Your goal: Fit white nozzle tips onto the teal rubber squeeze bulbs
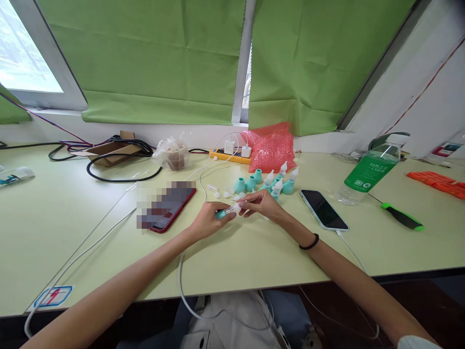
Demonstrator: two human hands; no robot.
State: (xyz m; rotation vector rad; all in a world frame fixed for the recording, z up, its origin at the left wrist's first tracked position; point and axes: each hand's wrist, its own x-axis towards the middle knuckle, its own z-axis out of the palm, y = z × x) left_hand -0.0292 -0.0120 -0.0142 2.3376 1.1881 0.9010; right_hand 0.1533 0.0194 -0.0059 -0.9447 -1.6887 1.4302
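Note:
My left hand is closed around a small nasal aspirator with a teal bulb and a clear tube pointing right. At the tube's end, my right hand pinches a whitish soft tip; whether it is fully seated cannot be seen. Just beyond my hands stand several open teal bulbs without tips. To their right is a group of aspirators with pale tips on. Loose white tips and a clear tube piece lie in front of the bulbs.
A red-cased phone lies left, a charging phone right. Behind are a power strip, a pink bubble-wrap bag and a wrapped cup. A water bottle and screwdriver are farther right. White cables cross the table.

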